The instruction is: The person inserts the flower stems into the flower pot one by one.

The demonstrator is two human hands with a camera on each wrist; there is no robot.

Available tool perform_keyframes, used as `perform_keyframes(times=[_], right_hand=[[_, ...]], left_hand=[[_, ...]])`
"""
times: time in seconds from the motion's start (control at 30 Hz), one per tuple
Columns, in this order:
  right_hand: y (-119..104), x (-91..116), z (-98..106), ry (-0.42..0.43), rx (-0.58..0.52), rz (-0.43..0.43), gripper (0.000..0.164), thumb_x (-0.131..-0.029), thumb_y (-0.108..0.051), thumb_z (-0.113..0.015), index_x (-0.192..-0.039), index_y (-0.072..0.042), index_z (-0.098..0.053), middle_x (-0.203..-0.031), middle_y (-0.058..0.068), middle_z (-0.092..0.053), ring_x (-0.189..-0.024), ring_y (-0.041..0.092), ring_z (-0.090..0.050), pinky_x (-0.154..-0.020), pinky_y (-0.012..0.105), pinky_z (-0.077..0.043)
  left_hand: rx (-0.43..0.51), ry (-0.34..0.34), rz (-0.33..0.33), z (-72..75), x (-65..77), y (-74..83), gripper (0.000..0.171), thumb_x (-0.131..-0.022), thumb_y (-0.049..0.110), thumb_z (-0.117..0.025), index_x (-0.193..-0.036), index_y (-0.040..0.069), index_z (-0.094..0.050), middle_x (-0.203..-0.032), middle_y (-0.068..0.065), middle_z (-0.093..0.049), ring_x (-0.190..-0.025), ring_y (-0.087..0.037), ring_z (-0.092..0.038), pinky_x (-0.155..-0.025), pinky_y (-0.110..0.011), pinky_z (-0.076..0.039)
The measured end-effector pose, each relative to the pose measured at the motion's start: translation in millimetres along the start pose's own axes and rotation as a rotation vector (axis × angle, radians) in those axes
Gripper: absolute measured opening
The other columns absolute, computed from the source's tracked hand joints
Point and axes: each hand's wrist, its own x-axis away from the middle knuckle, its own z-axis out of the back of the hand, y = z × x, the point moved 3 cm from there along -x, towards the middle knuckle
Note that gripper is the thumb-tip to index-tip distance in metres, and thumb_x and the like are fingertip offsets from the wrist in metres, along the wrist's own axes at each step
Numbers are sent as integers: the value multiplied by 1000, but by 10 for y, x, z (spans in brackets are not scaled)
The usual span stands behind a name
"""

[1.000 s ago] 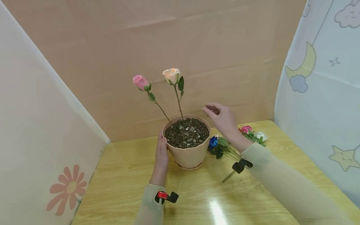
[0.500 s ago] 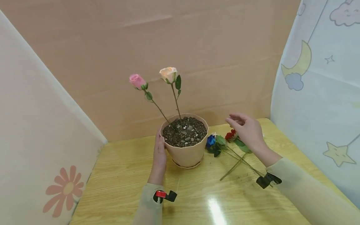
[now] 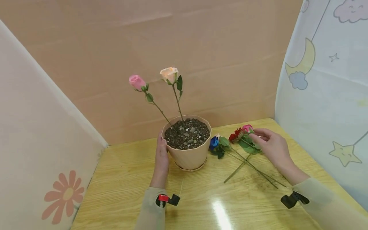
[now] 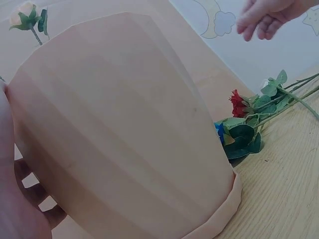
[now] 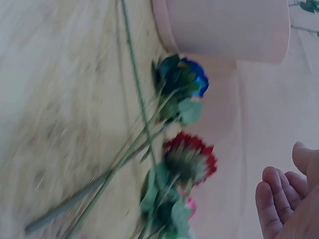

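Beige pot (image 3: pixel 188 158) upright; magenta rose (image 3: pixel 248 128) lying to right, seemingly against red flower (image 3: pixel 235 135).

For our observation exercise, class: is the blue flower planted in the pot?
No, in the head view the blue flower lies on the table beside the pot.

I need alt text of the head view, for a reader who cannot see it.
A person's left hand rests against the side of a peach pot of dark soil, which holds a pink rose and a cream rose. The right hand hovers by a deep-pink flower that lies with a red flower and a blue flower on a wooden table.
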Motion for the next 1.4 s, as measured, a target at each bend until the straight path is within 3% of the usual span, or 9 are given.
perform_keyframes(times=[0.3, 0.57, 0.67, 0.8, 1.03, 1.27, 1.4], right_hand=[[436, 60, 167, -2, 105, -9, 55, -110, -43, -70, -144, 1, -69, -129, 23, -76, -113, 48, -73, -67, 19, -51], [830, 105, 205, -71, 186, -42, 56, -111, -42, -69, -142, 4, -69, -135, 32, -70, -113, 54, -71, -81, 58, -58], [904, 126, 192, -100, 189, -56, 55, -111, -42, -69, -142, 4, -69, -136, 33, -69, -115, 56, -69, -85, 64, -56], [920, 152, 133, -124, 173, -61, 52, -111, -40, -70, -138, 4, -73, -132, 32, -72, -113, 53, -70, -86, 63, -57], [867, 186, -72, -181, 144, -94, 51, -110, -43, -70, -132, 3, -77, -96, 9, -81, -83, 25, -73, -72, 41, -53], [819, 203, -237, -226, 151, -159, 60, -109, -54, -66, -134, 0, -77, -89, 2, -78, -77, 19, -68, -70, 41, -51], [793, 197, -297, -275, 157, -220, 64, -109, -59, -64, -135, -2, -77, -82, 1, -75, -67, 22, -62, -64, 39, -46]], left_hand=[[-7, 4, 26, 6, -2, -13, 57, -120, 50, -29, -176, 42, -23, -181, 4, -21, -167, -30, -18, -132, -65, -16], [-16, -6, 32, 9, 9, -4, 57, -120, 54, -28, -176, 43, -22, -182, 3, -20, -167, -28, -18, -132, -63, -15], [-20, -11, 27, 10, 8, -5, 58, -120, 53, -27, -177, 41, -20, -182, 3, -18, -167, -29, -17, -132, -64, -15], [-16, -13, 28, 12, 5, -21, 57, -121, 50, -27, -177, 41, -21, -183, 2, -18, -167, -29, -17, -132, -64, -14], [-3, -11, 24, 9, -7, -23, 56, -121, 47, -28, -176, 42, -22, -182, 3, -21, -167, -29, -19, -132, -64, -15], [0, -6, 37, 9, -5, -25, 55, -120, 50, -29, -175, 46, -24, -180, 8, -23, -166, -26, -20, -132, -62, -16], [3, -9, 29, 7, 3, -13, 56, -121, 49, -27, -176, 42, -22, -181, 6, -19, -167, -27, -17, -133, -62, -15]])
